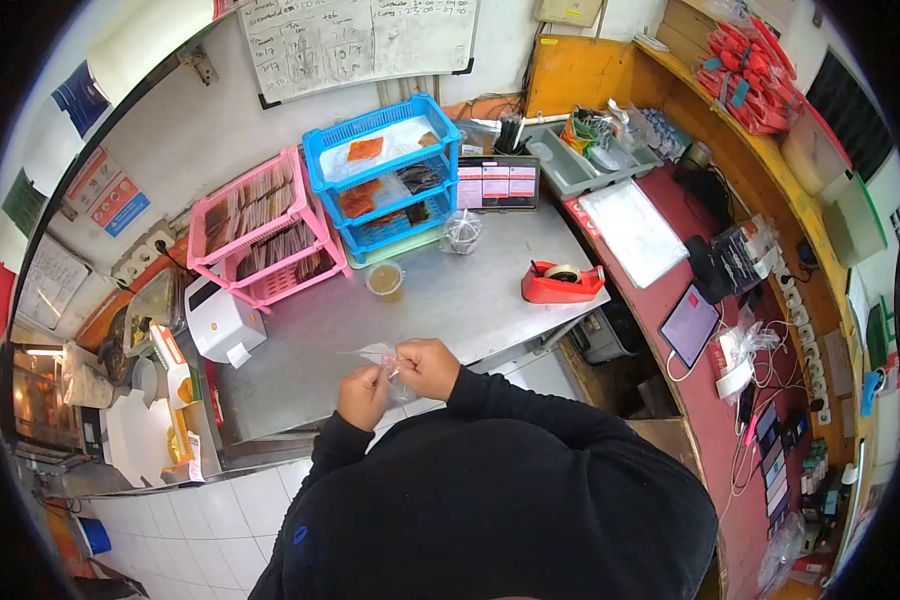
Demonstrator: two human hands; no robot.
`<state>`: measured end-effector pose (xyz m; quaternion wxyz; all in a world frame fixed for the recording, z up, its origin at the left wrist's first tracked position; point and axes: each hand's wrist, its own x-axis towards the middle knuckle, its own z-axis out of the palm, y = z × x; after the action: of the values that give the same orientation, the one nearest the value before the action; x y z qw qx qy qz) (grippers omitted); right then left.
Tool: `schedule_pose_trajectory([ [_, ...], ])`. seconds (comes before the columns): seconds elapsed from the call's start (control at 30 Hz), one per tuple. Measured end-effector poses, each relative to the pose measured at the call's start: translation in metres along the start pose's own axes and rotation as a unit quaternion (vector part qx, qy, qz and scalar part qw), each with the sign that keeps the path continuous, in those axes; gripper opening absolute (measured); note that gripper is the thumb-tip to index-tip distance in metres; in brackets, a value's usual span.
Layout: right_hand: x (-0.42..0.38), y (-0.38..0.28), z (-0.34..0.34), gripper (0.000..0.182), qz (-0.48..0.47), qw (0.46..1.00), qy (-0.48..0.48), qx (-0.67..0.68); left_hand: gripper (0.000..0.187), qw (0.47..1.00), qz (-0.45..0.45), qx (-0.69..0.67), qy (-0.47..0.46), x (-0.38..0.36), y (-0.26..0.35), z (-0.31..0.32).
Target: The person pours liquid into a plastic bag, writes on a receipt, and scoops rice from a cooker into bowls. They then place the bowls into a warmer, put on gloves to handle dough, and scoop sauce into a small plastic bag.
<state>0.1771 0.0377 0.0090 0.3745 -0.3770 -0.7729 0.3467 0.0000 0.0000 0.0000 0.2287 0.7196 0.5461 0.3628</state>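
Both hands are close together over the front edge of the metal table (450, 310). My left hand (363, 396) is closed on a clear plastic bag (398, 388). Beside it on the right, my right hand (427, 369) is closed on the same bag, near its gathered top. A loose end of the plastic sticks out to the left above my hands, and part of the bag hangs between them. What is inside the bag cannot be made out. Just beyond the hands stands a clear cup (384, 281) of brownish liquid.
Pink basket rack (260, 225) and blue tiered rack (382, 165) stand at the back. A red tape dispenser (562, 283) is on the right, a white printer (222, 320) on the left. A tablet (508, 184) and a ball of string (461, 232) sit behind.
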Motion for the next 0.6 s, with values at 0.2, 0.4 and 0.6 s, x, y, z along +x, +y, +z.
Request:
schedule_pose_trajectory([
  [0.2,-0.002,-0.004,-0.012,0.02,-0.078,0.989,0.019,-0.12,0.03,0.991,0.043,0.12,-0.048,0.008,-0.003,-0.016],
  [0.4,0.006,-0.004,-0.023,0.017,-0.086,0.985,0.077,-0.127,0.031,0.994,0.026,0.103,-0.014,0.012,0.011,-0.015],
  [0.6,0.003,-0.005,-0.027,0.011,-0.065,0.986,0.052,-0.143,0.03,0.991,-0.002,0.129,0.025,0.016,0.015,-0.018],
])
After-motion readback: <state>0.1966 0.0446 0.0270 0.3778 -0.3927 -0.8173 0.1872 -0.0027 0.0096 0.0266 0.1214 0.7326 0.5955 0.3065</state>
